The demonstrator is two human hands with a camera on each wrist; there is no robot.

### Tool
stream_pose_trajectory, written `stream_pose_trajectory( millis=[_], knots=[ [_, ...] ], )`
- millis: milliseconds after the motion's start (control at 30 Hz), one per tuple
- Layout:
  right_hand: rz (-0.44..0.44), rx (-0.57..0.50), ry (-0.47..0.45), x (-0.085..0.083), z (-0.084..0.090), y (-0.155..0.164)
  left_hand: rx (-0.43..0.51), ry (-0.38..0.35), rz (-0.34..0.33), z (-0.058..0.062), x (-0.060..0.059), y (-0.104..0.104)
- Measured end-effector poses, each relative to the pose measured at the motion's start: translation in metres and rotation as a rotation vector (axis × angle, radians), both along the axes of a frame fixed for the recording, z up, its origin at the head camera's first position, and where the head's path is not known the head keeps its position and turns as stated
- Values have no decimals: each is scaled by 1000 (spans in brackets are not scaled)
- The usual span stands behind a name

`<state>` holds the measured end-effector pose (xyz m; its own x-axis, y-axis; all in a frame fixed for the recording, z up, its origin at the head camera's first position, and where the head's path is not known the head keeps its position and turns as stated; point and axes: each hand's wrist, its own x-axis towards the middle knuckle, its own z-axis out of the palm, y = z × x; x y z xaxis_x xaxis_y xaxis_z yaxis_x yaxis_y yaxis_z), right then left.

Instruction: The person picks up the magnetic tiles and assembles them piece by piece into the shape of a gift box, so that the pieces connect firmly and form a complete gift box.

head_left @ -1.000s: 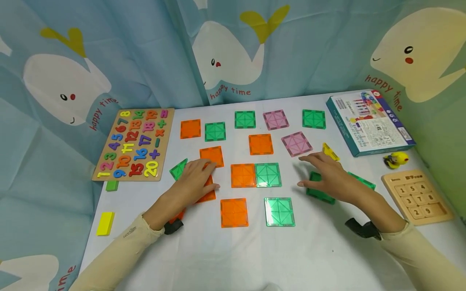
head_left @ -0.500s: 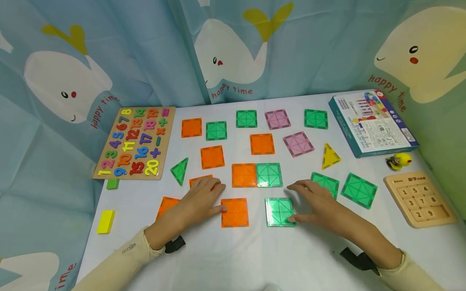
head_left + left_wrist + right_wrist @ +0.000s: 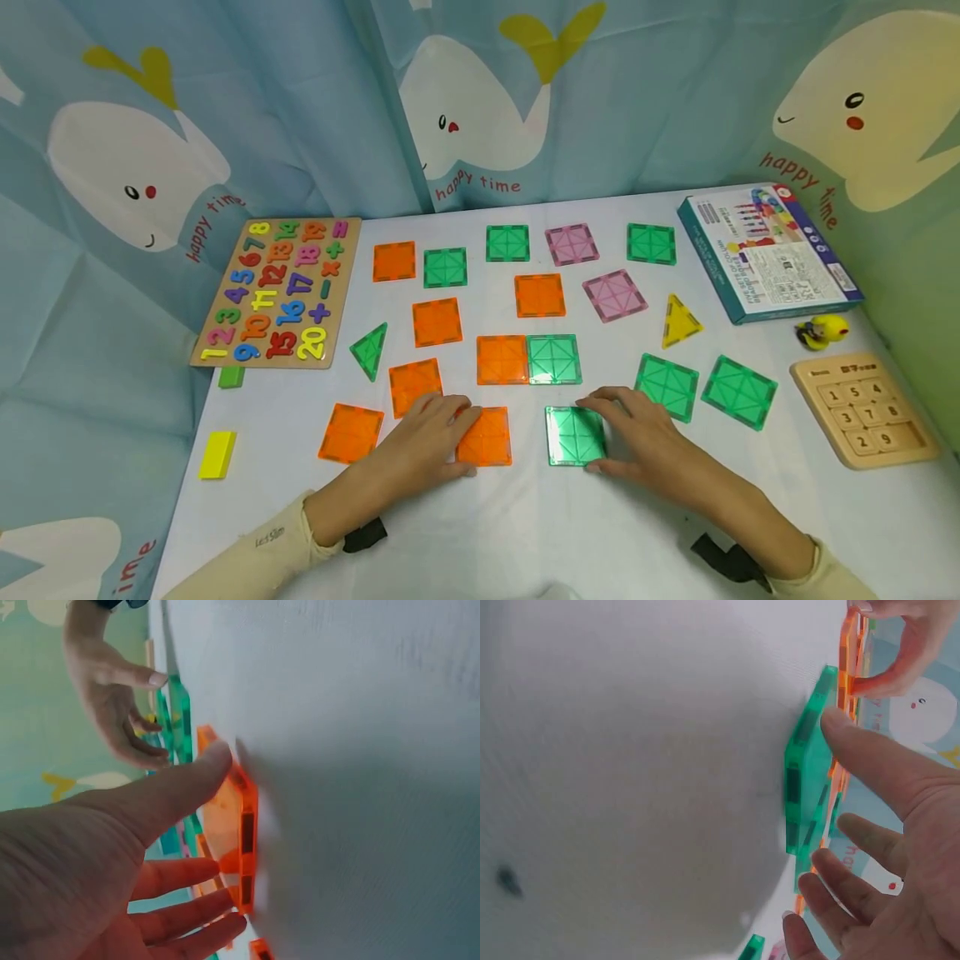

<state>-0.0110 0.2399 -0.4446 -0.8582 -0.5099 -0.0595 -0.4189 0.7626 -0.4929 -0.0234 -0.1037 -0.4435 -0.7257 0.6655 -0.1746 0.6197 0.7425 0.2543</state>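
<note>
My left hand (image 3: 423,446) straddles a square orange magnetic tile (image 3: 489,437) lying on the table. Its thumb meets the near edge and its fingers reach the far side; the left wrist view shows the same orange tile (image 3: 225,814) between thumb and fingers. To the right, a square green magnetic tile (image 3: 573,437) lies flat, with my right hand (image 3: 652,442) around its right side. The right thumb is at the tile's near corner and the index finger at its far edge. In the right wrist view the other fingers spread apart beside the green tile (image 3: 806,772).
Behind them lie a joined orange tile (image 3: 501,360) and green tile (image 3: 553,360). Several other tiles are scattered around, including a yellow triangle (image 3: 680,322). A number board (image 3: 337,333) stands left; a box (image 3: 787,271), toy figure (image 3: 821,332) and wooden number puzzle (image 3: 810,383) stand right.
Both hands have come down and inward from the outer tiles to the two front tiles. The right hand's thumb and index have spread around the green tile; the tiles stay in place.
</note>
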Motion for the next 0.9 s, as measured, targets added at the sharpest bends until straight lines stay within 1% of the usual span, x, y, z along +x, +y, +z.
stream_pose_trajectory(
  millis=[233, 367, 533, 700, 800, 900],
  knots=[
    [15, -5, 60, 4, -3, 0, 21, 29, -13, -2, 3, 2],
    [15, 12, 44, 6, -3, -1, 27, 43, -16, -3, 3, 2],
    [25, 21, 38, 5, -3, -1, 65, 70, -31, -7, 2, 4],
    [45, 23, 60, 0, -5, -2, 67, 147, -62, -12, -1, 7],
    [48, 32, 57, -4, -6, -3, 53, 201, -84, -14, -5, 11],
    [51, 43, 59, -8, -6, -6, 49, 236, -104, -14, -9, 15]
  ],
)
